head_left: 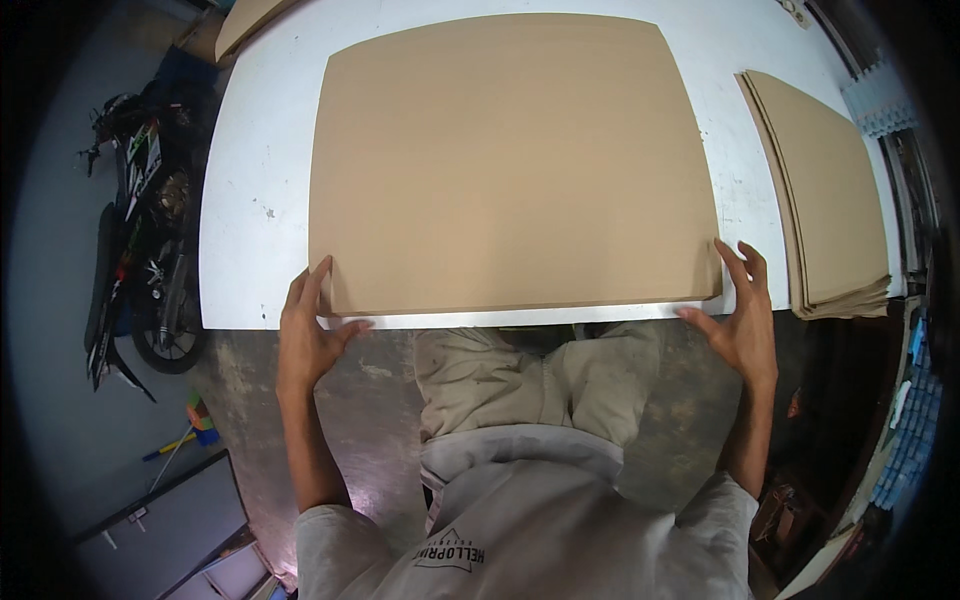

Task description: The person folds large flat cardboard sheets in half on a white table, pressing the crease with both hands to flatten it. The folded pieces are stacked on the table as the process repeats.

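Note:
A large rectangle of brown kraft paper [510,160] lies flat on the white table, close to its front edge. A narrow darker band runs along the paper's near edge; whether that is a fold or the side of a stack, I cannot tell. At the near left corner is my left hand [312,330], its fingers against the paper's side and its thumb stretched out just below the near edge. My right hand [742,325] mirrors it at the near right corner, fingers upright along the side, thumb pointing inward. Both hands have their fingers apart, framing the corners without a grip.
The white table [255,200] shows on both sides of the paper. To the right lies a stack of folded brown paper [825,190]; another brown piece [245,22] sits at the far left corner. A motorcycle [150,240] stands on the floor left of the table.

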A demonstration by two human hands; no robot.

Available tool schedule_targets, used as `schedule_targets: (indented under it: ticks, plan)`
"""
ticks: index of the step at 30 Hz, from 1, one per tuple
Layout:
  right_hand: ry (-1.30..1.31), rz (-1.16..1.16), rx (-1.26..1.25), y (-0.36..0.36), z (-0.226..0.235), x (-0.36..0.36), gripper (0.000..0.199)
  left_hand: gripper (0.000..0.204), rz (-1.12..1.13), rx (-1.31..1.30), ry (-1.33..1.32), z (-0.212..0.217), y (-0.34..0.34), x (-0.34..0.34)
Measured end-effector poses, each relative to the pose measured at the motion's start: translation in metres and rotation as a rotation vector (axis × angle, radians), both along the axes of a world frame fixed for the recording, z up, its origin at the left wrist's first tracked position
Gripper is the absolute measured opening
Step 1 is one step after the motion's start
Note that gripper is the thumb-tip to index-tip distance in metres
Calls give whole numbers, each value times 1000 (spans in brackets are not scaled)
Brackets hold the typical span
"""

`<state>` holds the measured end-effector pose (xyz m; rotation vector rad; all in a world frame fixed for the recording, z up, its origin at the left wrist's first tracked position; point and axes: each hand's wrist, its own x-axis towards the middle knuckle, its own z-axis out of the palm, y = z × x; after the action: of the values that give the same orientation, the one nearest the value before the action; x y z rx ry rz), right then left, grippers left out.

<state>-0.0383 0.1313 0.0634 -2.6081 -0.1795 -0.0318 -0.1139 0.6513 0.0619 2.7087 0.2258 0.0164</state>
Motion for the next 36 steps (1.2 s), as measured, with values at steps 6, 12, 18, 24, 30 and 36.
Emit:
schedule_targets:
  ticks: [6, 12, 18, 24, 30, 36]
  plan:
    - [86, 34, 84, -14, -15, 2, 77, 93, 17, -63, 12, -2, 11, 6]
    - [45, -32, 75, -16, -29, 1, 73, 87, 33, -78, -55, -11, 18, 3]
    - [138, 11, 38, -19, -16, 5, 78, 90, 54, -156, 24, -11, 26, 2]
    - [-248, 186, -171, 41, -3, -14, 67, 76, -68, 249, -223, 10, -32, 7]
    - [-369, 557, 165, 118, -42, -13, 36, 36, -556, -116, -470, -33, -119, 33]
    - [-400, 527, 196, 123, -52, -9, 26, 30, -612, -98, -463, -42, -122, 36]
